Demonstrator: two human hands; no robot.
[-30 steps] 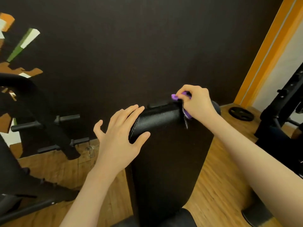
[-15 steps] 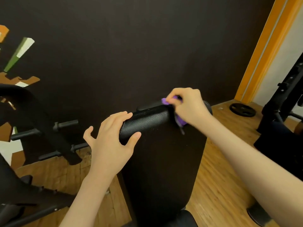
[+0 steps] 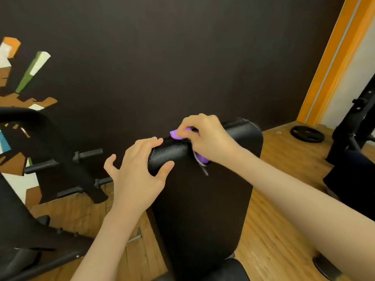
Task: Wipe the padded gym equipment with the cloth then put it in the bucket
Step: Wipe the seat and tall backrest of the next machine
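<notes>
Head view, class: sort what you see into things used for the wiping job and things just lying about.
In use: cloth, pad, right hand, left hand.
Lying about: weight plate, rack, floor.

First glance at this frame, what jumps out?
The purple cloth, bright against the black pad at centre, gripped by the right hand on the pad's top edge. The left hand braces the pad's left corner beside it. An orange door frame stands at far right.
</notes>
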